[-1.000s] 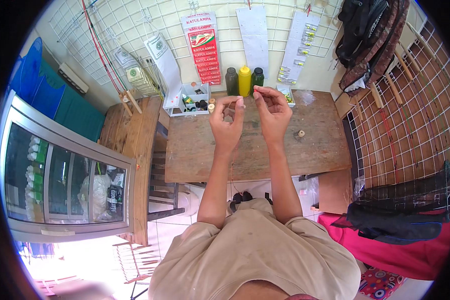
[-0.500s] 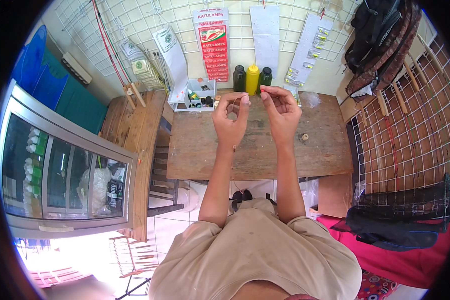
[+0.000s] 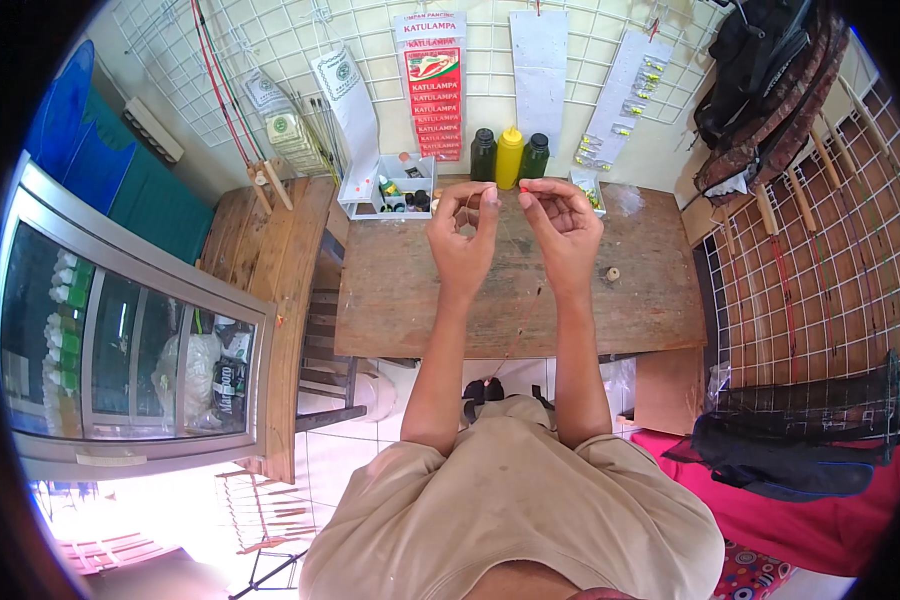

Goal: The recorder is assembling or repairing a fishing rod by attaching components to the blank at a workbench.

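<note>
Both my hands are raised over the wooden table (image 3: 410,300), close together in front of the bottles. My left hand (image 3: 464,235) pinches thumb and forefinger together on what looks like a thin line, of which only faint traces show. In my right hand (image 3: 567,225) a tiny red bead-like piece (image 3: 524,187) is held between thumb and forefinger. The two pinches are a small gap apart. A small round pale wooden piece (image 3: 613,273) lies on the table right of my right forearm.
Behind my hands stand two dark bottles (image 3: 483,155) and a yellow squeeze bottle (image 3: 509,160). A white divided box (image 3: 360,205) with small jars sits at the back left. A glass cabinet (image 3: 140,350) is at left; rods hang on a wire rack (image 3: 820,290) at right.
My hands keep nearly the same place and pinch. The right fingertips have turned slightly, and the red piece shows more plainly between them. The view has shifted a little.
</note>
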Available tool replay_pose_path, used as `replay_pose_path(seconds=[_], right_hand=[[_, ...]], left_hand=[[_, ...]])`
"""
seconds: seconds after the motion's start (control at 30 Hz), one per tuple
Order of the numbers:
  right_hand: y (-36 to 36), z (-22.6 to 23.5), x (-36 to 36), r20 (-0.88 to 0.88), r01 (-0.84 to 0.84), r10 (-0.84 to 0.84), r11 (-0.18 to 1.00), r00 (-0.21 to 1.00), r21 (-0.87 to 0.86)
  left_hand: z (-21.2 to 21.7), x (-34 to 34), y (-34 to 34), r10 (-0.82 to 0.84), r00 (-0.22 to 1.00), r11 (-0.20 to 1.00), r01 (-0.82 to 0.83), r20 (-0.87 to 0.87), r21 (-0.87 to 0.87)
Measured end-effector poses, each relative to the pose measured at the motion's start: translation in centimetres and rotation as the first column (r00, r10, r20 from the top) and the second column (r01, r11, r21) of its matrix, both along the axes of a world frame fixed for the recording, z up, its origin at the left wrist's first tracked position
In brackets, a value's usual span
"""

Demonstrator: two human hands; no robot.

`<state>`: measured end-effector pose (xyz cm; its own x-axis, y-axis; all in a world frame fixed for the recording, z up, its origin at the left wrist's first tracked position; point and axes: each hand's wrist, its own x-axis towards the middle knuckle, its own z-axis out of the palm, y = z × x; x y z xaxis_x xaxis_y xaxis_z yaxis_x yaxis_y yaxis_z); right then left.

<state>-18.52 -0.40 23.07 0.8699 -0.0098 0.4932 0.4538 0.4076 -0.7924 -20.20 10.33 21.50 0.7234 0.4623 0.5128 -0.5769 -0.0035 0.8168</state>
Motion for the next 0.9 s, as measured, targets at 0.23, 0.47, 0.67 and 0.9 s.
replay_pose_path(seconds=[0.23, 0.47, 0.67, 0.9], right_hand=[[-0.5, 0.6, -0.3, 0.004, -0.011, 0.011, 1.000, 1.000, 0.005], [-0.9, 0.7, -0.4, 0.033, -0.004, 0.004, 1.000, 0.999, -0.019], [-0.9, 0.6, -0.3, 0.059, -0.009, 0.009, 1.000, 0.998, 0.003], [-0.7, 0.9, -0.4, 0.043, -0.004, 0.004, 1.000, 0.999, 0.006]], left_hand=[[0.8, -0.3, 0.0, -0.004, 1.000, 0.999, 0.004, -0.001, 0.041], [1.0, -0.2, -0.3, -0.056, 0.998, 0.996, 0.055, 0.017, 0.072], [0.7, -0.1, -0.4, -0.069, 0.998, 0.997, 0.069, 0.009, 0.045], [1.0, -0.2, -0.2, -0.084, 0.996, 0.996, 0.084, 0.014, 0.015]])
